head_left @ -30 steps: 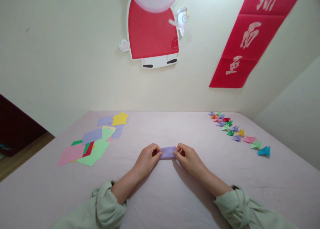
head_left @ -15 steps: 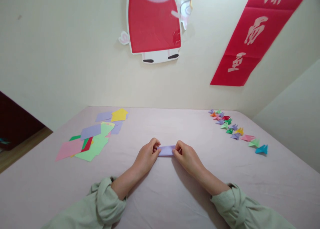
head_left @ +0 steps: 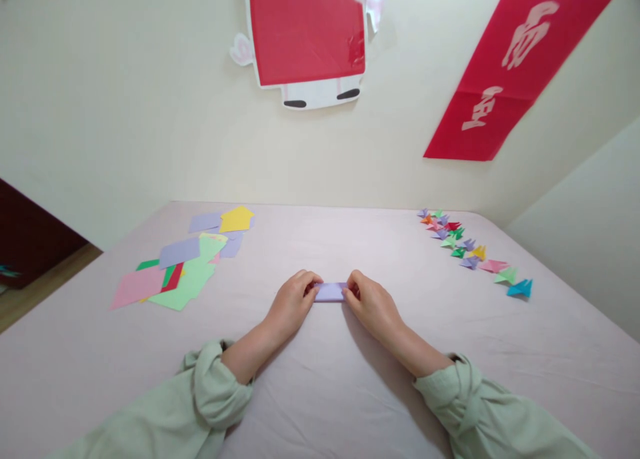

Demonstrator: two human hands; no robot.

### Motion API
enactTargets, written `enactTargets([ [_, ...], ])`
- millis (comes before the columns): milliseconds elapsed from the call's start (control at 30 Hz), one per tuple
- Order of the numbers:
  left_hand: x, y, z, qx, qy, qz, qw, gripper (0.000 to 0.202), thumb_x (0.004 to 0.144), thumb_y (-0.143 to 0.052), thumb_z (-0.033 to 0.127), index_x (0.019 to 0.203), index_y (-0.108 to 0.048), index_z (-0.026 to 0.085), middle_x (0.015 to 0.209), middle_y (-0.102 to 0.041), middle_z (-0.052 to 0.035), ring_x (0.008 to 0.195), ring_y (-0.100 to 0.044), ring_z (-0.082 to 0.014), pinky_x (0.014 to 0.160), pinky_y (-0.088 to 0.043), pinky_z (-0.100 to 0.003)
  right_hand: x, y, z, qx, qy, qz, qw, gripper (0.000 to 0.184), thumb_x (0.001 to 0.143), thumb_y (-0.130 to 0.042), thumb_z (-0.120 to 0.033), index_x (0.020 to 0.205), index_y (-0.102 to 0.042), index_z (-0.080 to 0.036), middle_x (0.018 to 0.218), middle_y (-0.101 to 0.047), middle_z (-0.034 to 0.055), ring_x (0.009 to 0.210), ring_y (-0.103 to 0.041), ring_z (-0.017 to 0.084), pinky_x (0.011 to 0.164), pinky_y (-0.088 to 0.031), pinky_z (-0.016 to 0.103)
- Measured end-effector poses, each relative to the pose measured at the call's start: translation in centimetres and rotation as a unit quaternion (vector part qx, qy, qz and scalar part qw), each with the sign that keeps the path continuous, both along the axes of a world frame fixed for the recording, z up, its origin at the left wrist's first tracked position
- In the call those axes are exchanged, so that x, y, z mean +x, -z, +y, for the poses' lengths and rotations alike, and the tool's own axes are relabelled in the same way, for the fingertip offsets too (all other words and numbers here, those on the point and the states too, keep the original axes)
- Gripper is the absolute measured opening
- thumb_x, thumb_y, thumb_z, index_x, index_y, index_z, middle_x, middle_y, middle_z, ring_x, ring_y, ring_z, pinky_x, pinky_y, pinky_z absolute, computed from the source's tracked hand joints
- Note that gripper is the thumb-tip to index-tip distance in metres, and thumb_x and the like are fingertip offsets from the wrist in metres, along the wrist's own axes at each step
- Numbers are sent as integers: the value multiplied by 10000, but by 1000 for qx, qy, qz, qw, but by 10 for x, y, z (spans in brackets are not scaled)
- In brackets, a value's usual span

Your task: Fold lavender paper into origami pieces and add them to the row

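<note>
1. Left hand [head_left: 295, 295], right hand [head_left: 371, 300]: each pinching one end of folded purple paper [head_left: 330, 292], centre of pale cloth [head_left: 320, 385].
2. Loose sheets [head_left: 187, 287]: overlapping, left. Small folded figures [head_left: 521, 289]: uneven row, right, near to far.
3. Paper ends: partly hidden by the hands. Red wall figure [head_left: 307, 32]: cut off above.

The head camera looks forward and down across the nearby pink cloth [head_left: 325, 379] toward the wall [head_left: 320, 155].
</note>
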State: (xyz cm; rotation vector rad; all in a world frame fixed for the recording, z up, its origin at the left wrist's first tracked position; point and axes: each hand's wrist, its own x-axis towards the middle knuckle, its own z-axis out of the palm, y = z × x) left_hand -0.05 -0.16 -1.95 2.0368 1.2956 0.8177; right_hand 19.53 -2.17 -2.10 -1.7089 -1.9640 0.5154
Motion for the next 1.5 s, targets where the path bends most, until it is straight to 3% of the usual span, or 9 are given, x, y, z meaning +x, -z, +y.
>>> enactTargets([
  [433, 0, 3, 1, 2, -1, 4, 1000, 174, 850, -476, 145, 895, -638, 189, 903, -637, -51, 869, -587, -192, 803, -436, -306, 1, 1, 2, -7, -1, 19, 1000, 21, 852, -506, -222, 870, -498, -230, 766, -625, 7, 680, -567, 168, 619, -343, 258],
  [600, 2, -1, 3, -1, -13, -25, 1000, 167, 850, -481, 152, 891, -637, 194, 906, -643, -47, 866, -588, -185, 797, -440, -296, 3, 0, 4, -1, -11, 60, 998, 211, 859, -476, -202, 1068, -489, -221, 758, -615, -5, 685, -574, 172, 643, -383, 264],
  [733, 6, -3, 21, 29, -27, -47, 998, 166, 849, -488, 159, 900, -642, 190, 903, -647, -38, 860, -586, -178, 798, -440, -289, 7, -6, 24, 16, -5, 85, 996, 324, 852, -483, -195, 1175, -491, -209, 784, -624, 0, 713, -580, 169, 667, -403, 265],
  [967, 8, 11, 61, 55, -37, -48, 997, 173, 836, -500, 128, 912, -646, 180, 898, -645, -35, 834, -586, -168, 792, -451, -291, 8, -3, 64, -3, 3, 131, 991, 276, 823, -528, -197, 1082, -613, -156, 719, -622, -7, 668, -565, 149, 663, -411, 260],
  [1167, 5, 14, 60, 62, -37, -54, 996, 165, 845, -504, 127, 909, -645, 184, 891, -639, -27, 824, -579, -161, 779, -455, -286, 7, 14, 64, 23, -4, 151, 988, 314, 837, -525, -233, 1133, -607, -165, 742, -640, 0, 681, -577, 155, 681, -426, 268],
  [1500, 4, 11, 56, 57, -43, -58, 996, 162, 850, -502, 137, 897, -649, 185, 878, -640, -23, 823, -578, -158, 772, -454, -280, 8, 17, 60, 39, -2, 131, 991, 228, 849, -530, -252, 1063, -598, -210, 787, -651, 0, 695, -583, 155, 671, -423, 266],
])
